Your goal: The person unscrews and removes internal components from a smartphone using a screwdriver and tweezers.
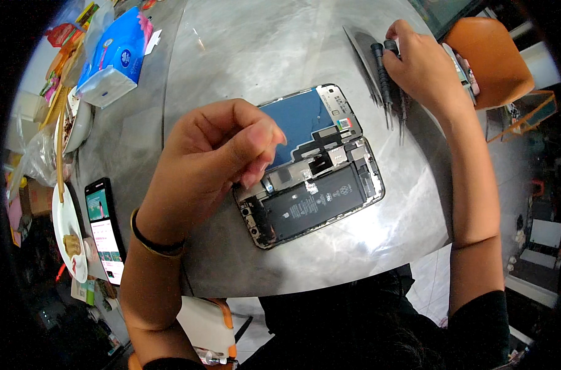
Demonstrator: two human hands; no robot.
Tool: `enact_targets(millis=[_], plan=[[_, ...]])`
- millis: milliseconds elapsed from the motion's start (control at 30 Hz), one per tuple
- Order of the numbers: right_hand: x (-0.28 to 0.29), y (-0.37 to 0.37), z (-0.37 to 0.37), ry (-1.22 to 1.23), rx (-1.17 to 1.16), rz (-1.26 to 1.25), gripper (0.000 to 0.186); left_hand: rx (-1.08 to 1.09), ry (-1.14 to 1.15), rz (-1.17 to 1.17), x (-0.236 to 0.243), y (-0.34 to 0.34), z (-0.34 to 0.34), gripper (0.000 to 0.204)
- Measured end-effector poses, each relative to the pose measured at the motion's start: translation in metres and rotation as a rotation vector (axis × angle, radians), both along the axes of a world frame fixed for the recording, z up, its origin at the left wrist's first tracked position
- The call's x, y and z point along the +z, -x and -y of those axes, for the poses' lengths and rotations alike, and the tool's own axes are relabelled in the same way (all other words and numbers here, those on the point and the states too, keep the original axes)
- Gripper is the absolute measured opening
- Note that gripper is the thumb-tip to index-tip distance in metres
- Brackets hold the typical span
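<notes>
An opened smartphone (370,166) lies on the grey table. Its black battery (311,206) and inner parts are bare. The detached screen panel (296,117), blue-grey on its back, lies folded out on the far side. Above the phone's left part, my left hand (200,154) is closed in a pinch; anything between its fingertips is too small or hidden to make out. At the far right, my right hand (425,68) has its thumb and fingers round the top of a dark screwdriver (391,45). Beside it lies another slim screwdriver (380,61), with several thin tips pointing toward me.
To the left, a lit phone (104,228) lies beside a white plate (61,213) with food scraps. Farther back are a blue tissue pack (117,55), a bowl (80,126) with chopsticks and plastic bags. An orange chair (490,61) stands beyond the table's right edge.
</notes>
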State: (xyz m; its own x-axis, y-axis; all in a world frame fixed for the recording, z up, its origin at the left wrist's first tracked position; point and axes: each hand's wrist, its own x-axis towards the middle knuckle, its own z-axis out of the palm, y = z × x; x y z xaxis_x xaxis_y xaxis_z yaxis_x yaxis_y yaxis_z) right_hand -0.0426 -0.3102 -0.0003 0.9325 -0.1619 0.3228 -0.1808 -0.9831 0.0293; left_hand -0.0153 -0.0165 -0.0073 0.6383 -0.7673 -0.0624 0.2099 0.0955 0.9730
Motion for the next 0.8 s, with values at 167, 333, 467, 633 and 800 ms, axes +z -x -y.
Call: enact_targets(millis=[167, 333, 467, 633, 800], plan=[[-0.005, 0.000, -0.001, 0.009, 0.008, -0.012, 0.025, 0.004, 0.013, 0.001, 0.003, 0.000, 0.001, 0.028], [0.018, 0.010, 0.041, -0.068, 0.037, 0.120, 0.033, 0.023, 0.062, -0.004, 0.001, -0.003, 0.000, 0.028], [0.039, 0.033, 0.075, 0.028, -0.151, -0.098, 0.046, 0.110, 0.110, -0.041, -0.002, -0.008, -0.002, 0.022], [0.029, 0.058, 0.053, -0.290, -0.370, -0.399, 0.067, 0.173, 0.189, -0.078, -0.007, -0.015, -0.006, 0.025], [0.015, 0.075, 0.074, -0.280, -0.191, -0.145, 0.055, 0.140, 0.172, -0.051, -0.008, -0.018, -0.005, 0.024]])
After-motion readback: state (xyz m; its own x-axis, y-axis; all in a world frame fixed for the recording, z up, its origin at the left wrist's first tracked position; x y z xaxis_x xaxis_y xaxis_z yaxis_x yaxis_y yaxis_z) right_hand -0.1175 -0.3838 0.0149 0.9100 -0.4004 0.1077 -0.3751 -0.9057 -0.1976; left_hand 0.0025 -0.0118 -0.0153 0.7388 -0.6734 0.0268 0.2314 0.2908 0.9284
